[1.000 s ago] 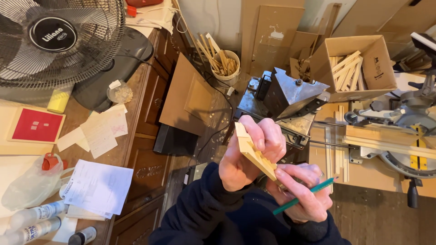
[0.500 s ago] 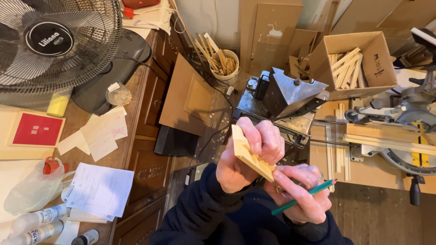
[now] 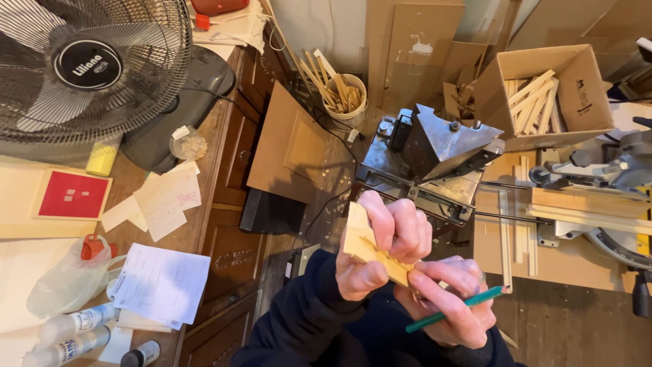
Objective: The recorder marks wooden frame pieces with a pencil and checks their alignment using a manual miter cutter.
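Pale notched wooden block (image 3: 367,246), held mid-air near the chest: left hand (image 3: 380,245) wraps it, right hand (image 3: 451,299) pinches a green pencil (image 3: 456,309) beside its lower end. Metal machine (image 3: 435,160) lies beyond.

Warm, yellowish indoor light is falling from above, leaving the room fairly bright but uneven. The papers (image 3: 159,285) on the counter (image 3: 204,170) are glaring almost white, while the dark sleeves (image 3: 326,326) are sinking into near black with little detail. Soft shadows are pooling on the floor (image 3: 577,326) and under the metal machine (image 3: 441,149). The left hand (image 3: 380,248) and right hand (image 3: 451,299) are looking slightly soft, not crisp. The wide lens is bending the fan (image 3: 88,68) and the edges outward.
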